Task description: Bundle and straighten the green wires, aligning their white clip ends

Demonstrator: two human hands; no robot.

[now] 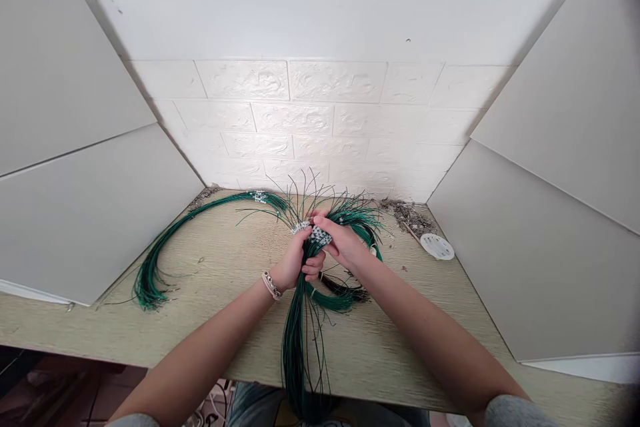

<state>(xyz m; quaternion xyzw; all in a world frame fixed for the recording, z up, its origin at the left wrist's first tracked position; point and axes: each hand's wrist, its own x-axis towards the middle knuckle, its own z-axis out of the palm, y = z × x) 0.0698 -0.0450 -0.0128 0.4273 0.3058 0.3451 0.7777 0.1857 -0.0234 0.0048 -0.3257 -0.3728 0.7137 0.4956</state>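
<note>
My left hand (299,260) is wrapped round a thick bundle of green and black wires (294,340), whose lower ends hang over the table's front edge. Small white pieces (320,236) sit clustered on the wires at the top of the grip, and thin wire ends fan out beyond them. My right hand (340,240) closes its thumb and fingers at this white cluster; some fingertips are hidden behind it. Behind and right of my hands lies a coiled green wire bundle (337,300). Another green bundle (193,208) with white pieces curves across the table's left side.
Grey panels (90,213) stand on the left and grey panels (550,247) on the right. A white brick-patterned wall (310,117) closes off the back. Dark scraps (411,217) and a round white lid-like disc (437,247) lie at the wooden table's (240,340) back right.
</note>
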